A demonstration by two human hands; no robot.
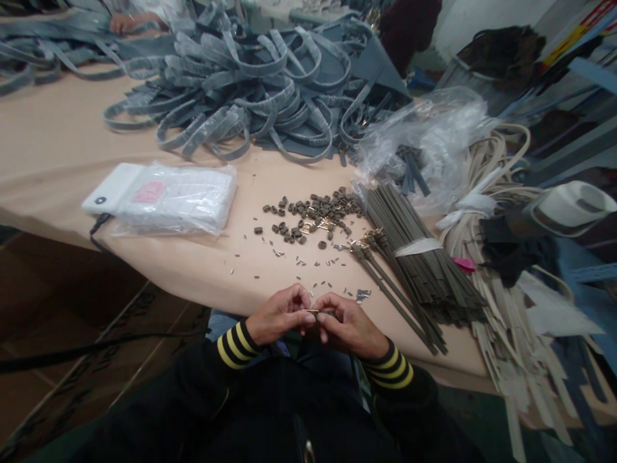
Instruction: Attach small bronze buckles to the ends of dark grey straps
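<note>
At the table's front edge my left hand [283, 315] and my right hand [348, 323] meet, fingertips nearly touching. Both are pinched on a small gold-coloured metal piece [311, 311]; a bit of dark strap seems to be between the right fingers, mostly hidden. Beyond them lies a pile of small olive loops [332, 207] with several gold buckles [315, 225] among it. Tiny metal pieces [301, 262] are scattered between the pile and my hands. To the right rest a few olive straps with gold ends [385, 283] and a large bundle of olive strips [414, 251].
A plastic-wrapped white package [168, 198] lies left on the table [48, 154]. Grey-blue straps [241, 96] are heaped at the back. Clear plastic bag [434, 141], cream strips [511, 334] and a white roll [573, 206] stand right. Another person's hand [128, 23] shows far left.
</note>
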